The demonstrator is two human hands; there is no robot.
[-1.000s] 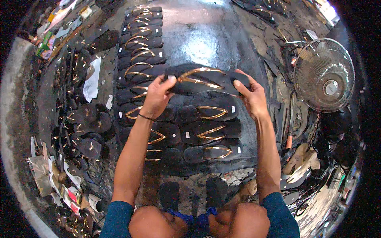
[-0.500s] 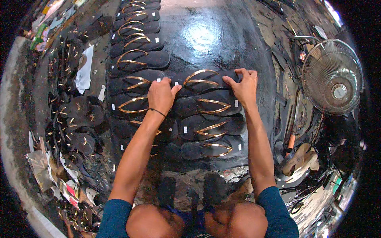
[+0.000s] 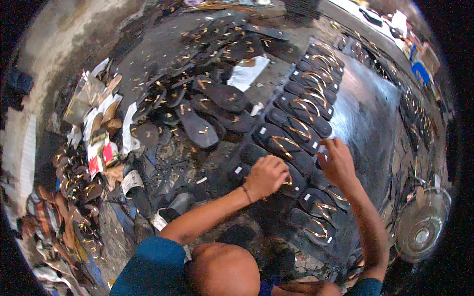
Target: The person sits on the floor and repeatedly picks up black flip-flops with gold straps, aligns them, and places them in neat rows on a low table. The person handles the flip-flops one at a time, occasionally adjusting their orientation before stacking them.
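Black flat sandals with gold V-shaped straps lie in rows on a dark, shiny board (image 3: 360, 113). My left hand (image 3: 268, 176), a thin dark band at its wrist, has curled fingers on the strap area of one sandal (image 3: 295, 176); the fingertips are partly hidden. Past the end of a nearby sandal (image 3: 301, 159), my right hand (image 3: 337, 160) is bent over the board with thumb and forefinger slightly apart and nothing seen between them. Small white stickers mark many of the soles. My right forearm partly covers the nearer right row.
Left of the board lies a loose heap of black sandals (image 3: 197, 123) with a white sheet (image 3: 248, 73) among them. Scraps and brown sandal pieces (image 3: 111, 123) litter the far left. A round fan (image 3: 422, 232) stands at the right, and more sandals (image 3: 417, 118) line the board's far side.
My view has swung to the left, bringing in the sandal heap. My left hand has moved from between the two rows to a nearer sandal in the left row; my right hand has left its sandal's end.
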